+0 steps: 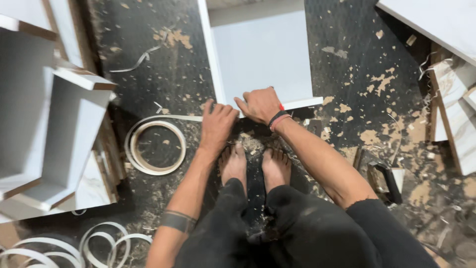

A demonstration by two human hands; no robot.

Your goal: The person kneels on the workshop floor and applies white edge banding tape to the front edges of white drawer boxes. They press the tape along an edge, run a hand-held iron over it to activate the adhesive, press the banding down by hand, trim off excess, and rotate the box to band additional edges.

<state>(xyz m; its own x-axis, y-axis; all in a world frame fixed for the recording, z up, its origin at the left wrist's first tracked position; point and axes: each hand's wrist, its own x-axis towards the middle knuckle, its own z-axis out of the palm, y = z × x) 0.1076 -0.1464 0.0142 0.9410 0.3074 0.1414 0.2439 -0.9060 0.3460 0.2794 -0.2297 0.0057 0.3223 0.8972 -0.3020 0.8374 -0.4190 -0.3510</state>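
I squat on a dark floor, my bare feet [255, 166] together below my hands. In front of me a white board [263, 54] stands on its near edge. My left hand [217, 124] presses a white edge-banding strip [168, 118] against the board's near left corner, fingers bent over it. That strip runs left into a loose white coil [154, 147] on the floor. My right hand [259, 105], with a dark and a red wristband, lies flat on the board's near edge beside the left hand, fingers pressing down.
White cabinet boxes [54, 129] stand at the left, more white panels [453, 94] at the right. Loose banding loops [89, 245] lie at bottom left. A black-handled tool [387, 179] rests by my right knee. Sawdust and shavings litter the floor.
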